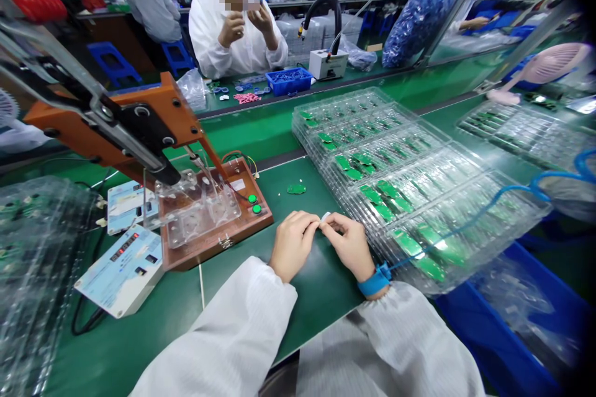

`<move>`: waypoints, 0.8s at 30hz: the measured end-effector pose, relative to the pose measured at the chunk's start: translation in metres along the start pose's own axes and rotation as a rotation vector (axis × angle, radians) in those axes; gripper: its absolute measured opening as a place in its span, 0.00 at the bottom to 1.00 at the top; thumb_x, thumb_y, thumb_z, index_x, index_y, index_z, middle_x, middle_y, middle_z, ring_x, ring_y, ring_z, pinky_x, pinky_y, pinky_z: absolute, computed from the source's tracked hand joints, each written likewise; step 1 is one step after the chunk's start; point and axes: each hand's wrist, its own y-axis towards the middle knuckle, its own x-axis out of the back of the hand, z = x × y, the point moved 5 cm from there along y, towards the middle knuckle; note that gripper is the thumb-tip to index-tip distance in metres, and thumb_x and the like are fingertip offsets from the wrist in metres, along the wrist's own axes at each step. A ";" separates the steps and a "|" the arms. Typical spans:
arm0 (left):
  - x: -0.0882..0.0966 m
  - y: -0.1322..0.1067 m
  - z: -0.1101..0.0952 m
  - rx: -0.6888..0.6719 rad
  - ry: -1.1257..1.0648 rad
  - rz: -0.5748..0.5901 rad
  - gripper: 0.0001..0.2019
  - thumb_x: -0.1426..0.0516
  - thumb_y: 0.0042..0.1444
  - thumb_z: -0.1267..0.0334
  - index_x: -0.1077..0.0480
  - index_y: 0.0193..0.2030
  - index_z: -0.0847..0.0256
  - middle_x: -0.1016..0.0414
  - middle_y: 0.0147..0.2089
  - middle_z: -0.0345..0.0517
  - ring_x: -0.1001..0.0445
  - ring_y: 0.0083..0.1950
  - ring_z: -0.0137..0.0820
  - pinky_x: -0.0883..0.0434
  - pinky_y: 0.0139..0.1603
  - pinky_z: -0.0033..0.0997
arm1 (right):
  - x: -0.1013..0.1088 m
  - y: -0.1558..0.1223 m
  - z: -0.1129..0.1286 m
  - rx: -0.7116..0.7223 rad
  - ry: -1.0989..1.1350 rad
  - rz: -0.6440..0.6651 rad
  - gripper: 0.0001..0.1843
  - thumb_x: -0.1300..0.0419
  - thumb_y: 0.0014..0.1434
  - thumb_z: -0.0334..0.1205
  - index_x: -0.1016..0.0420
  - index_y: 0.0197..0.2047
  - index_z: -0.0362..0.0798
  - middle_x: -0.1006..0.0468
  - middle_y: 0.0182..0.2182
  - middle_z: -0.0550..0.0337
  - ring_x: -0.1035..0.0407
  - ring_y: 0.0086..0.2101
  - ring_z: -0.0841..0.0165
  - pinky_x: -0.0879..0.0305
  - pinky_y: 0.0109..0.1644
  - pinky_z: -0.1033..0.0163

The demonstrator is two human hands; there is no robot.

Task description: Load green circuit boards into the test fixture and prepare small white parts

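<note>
Sleeves [228, 329] cross the desk's [326, 285] near edge; left hand [293, 245] and right hand [350, 242] fingers pinch a white piece [326, 216], likely preparing it, next requiring steadiness.

White sleeves [233, 322], blue wrist strap [374, 284]

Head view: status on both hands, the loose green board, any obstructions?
Left hand and right hand: fingertips together at small white piece, exact grip unclear. Green board flat on bench, beyond hands. Blue cord crosses tray stack.
</note>
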 end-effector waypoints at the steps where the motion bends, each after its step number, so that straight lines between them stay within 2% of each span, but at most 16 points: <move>1: 0.000 0.000 0.000 0.004 0.000 0.004 0.09 0.47 0.68 0.68 0.26 0.37 0.60 0.22 0.38 0.45 0.27 0.40 0.35 0.32 0.44 0.33 | 0.000 0.000 0.000 0.001 -0.008 0.000 0.12 0.41 0.57 0.45 0.26 0.27 0.47 0.26 0.25 0.62 0.33 0.27 0.67 0.38 0.34 0.64; 11: 0.000 0.001 0.003 0.031 -0.024 0.028 0.10 0.46 0.66 0.69 0.25 0.36 0.60 0.21 0.37 0.45 0.26 0.40 0.35 0.32 0.45 0.34 | 0.000 0.000 -0.002 0.018 -0.069 -0.002 0.11 0.40 0.58 0.44 0.26 0.27 0.48 0.25 0.25 0.62 0.32 0.27 0.67 0.37 0.34 0.62; 18: -0.001 0.002 0.020 0.278 -0.273 -0.046 0.06 0.41 0.62 0.68 0.23 0.35 0.60 0.21 0.36 0.41 0.25 0.37 0.32 0.31 0.42 0.30 | -0.002 0.000 0.000 0.026 0.020 -0.001 0.12 0.40 0.62 0.48 0.22 0.34 0.48 0.20 0.31 0.59 0.26 0.33 0.64 0.32 0.39 0.61; 24: -0.003 0.000 0.028 0.358 -0.383 -0.070 0.07 0.42 0.60 0.65 0.23 0.34 0.61 0.21 0.35 0.43 0.25 0.37 0.33 0.31 0.43 0.30 | -0.003 0.000 0.000 0.034 0.033 -0.016 0.12 0.40 0.62 0.47 0.24 0.33 0.48 0.21 0.30 0.60 0.26 0.33 0.64 0.30 0.41 0.61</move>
